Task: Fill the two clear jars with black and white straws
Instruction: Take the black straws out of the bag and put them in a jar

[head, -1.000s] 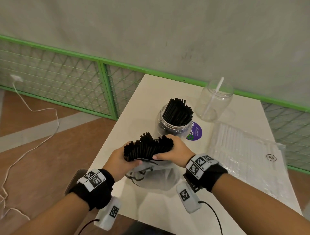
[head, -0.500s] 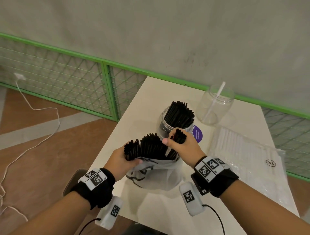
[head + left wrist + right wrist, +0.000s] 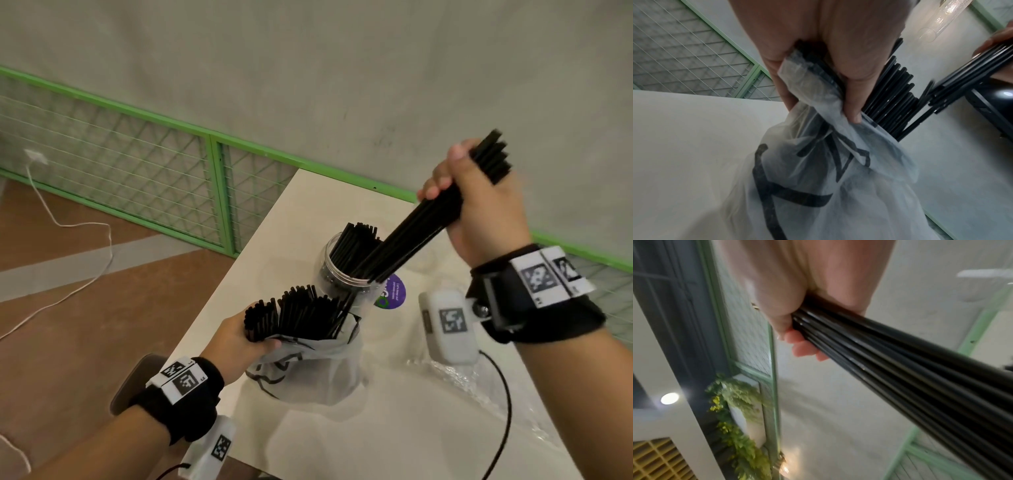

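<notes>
Right hand (image 3: 479, 205) has lifted a straw bunch (image 3: 428, 226) from the bag (image 3: 308, 370).

This looks like a café or shop corner rather than a home. A plain white table (image 3: 394, 428) stands against a bare grey wall (image 3: 308, 68) edged by green-framed mesh panels (image 3: 113, 171). The floor (image 3: 51, 308) is brown with a pale stripe, and a white cable (image 3: 82, 253) trails across it. Bulk black straws (image 3: 301, 315) in a printed plastic bag (image 3: 308, 370) and a jar (image 3: 339, 274) of them suggest drink service. The right wrist view shows a planter of greenery (image 3: 740, 410), a round ceiling light (image 3: 669, 398) and a yellow lattice (image 3: 655, 459).
</notes>
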Demonstrator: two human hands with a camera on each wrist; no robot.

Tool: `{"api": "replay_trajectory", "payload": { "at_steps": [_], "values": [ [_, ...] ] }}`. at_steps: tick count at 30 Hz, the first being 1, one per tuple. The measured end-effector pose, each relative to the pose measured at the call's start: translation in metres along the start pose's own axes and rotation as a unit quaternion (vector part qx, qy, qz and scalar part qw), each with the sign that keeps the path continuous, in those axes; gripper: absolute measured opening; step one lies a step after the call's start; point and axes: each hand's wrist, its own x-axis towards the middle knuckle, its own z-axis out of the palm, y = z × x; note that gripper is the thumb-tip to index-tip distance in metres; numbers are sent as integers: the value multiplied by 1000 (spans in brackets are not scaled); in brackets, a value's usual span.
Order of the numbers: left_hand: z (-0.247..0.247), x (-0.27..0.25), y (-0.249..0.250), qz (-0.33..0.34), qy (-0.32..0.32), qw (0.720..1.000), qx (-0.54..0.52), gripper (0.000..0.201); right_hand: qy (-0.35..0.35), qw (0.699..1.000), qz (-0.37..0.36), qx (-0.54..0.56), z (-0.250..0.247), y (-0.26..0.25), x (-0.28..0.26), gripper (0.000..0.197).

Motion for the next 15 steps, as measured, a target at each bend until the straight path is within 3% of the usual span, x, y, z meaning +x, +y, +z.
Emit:
{"api": "replay_trajectory", "payload": {
  "at_steps": [3, 6, 10, 11, 13, 15],
  "values": [
    [0, 0, 0, 1, -3, 1000, 3, 32, 47, 999, -21, 9, -2, 9, 21, 11],
    [-1, 1, -1, -2, -2, 1000, 8, 33, 91, 996, 2, -14, -2, 49, 31, 12],
    [-2, 1, -1, -8, 7, 1000, 15, 33, 72, 975, 99, -184, -7, 102, 14, 16],
    [-2, 1, -1, -8, 7, 1000, 13, 33, 52, 963, 121, -235, -11, 110, 8, 21],
    [-4, 2, -1, -11, 3, 1000, 9, 33, 33, 937, 130, -324, -18, 115, 0, 52],
    [-5, 2, -2, -17, 6, 1000, 7, 31, 79, 928, 78, -357, -27, 108, -13, 70]
  ]
}}
